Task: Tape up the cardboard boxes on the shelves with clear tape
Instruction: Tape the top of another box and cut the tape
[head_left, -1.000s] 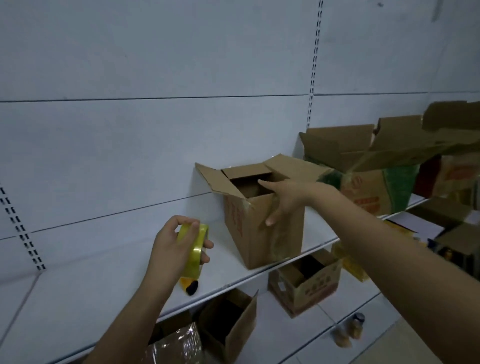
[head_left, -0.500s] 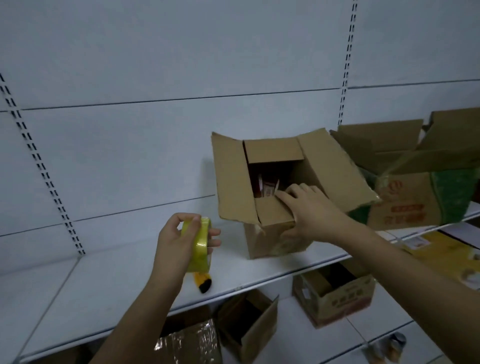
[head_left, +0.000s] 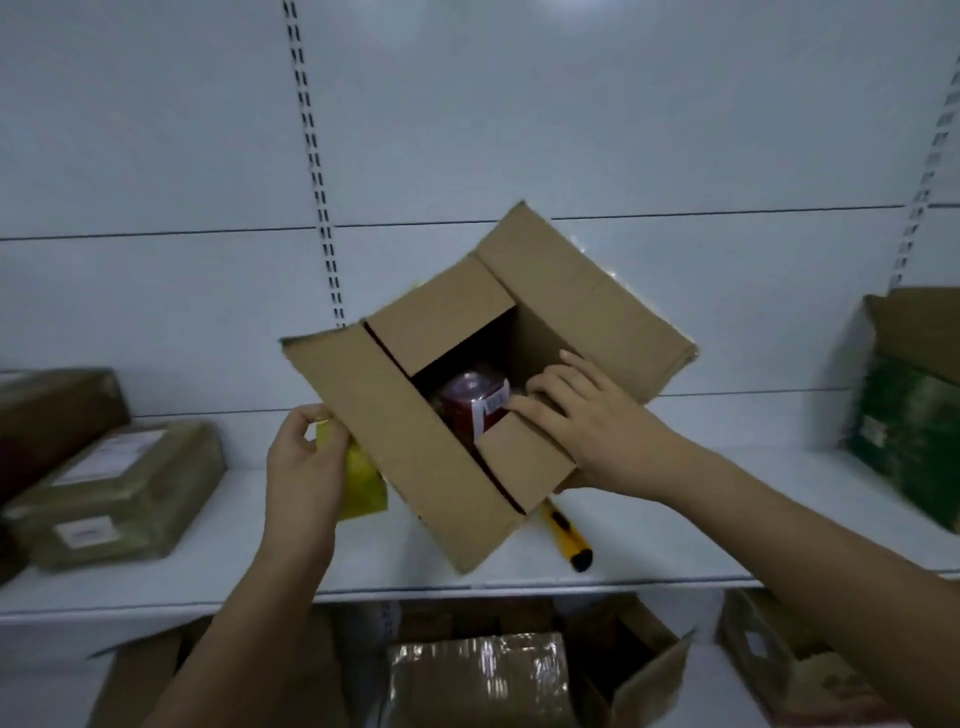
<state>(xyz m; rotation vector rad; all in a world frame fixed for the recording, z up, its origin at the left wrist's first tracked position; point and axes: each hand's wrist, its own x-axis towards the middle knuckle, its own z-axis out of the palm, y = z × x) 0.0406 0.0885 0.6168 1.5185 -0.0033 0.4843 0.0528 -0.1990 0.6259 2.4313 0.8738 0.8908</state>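
Note:
An open cardboard box (head_left: 410, 447) stands at an angle on the white shelf (head_left: 675, 540), all its flaps up. Inside it sits a dark red packet (head_left: 470, 402) with a white label. My right hand (head_left: 587, 421) grips the box's near short flap and rim, fingers over the edge into the opening, thumb below. My left hand (head_left: 301, 467) holds the yellowish roll of clear tape (head_left: 361, 480) just left of the box, against its long left flap. A yellow utility knife (head_left: 566, 535) lies on the shelf, partly under the box's front corner.
Taped parcels (head_left: 119, 493) lie on the shelf at the left, a green printed box (head_left: 909, 436) at the right edge. Below the shelf are a wrapped box (head_left: 478, 680) and open cartons (head_left: 639, 670). A slotted white back panel (head_left: 317, 171) rises behind.
The box has been pulled left and toward me and turned at an angle; the knife now lies at its front corner. My left hand with the tape is now beside its left flap.

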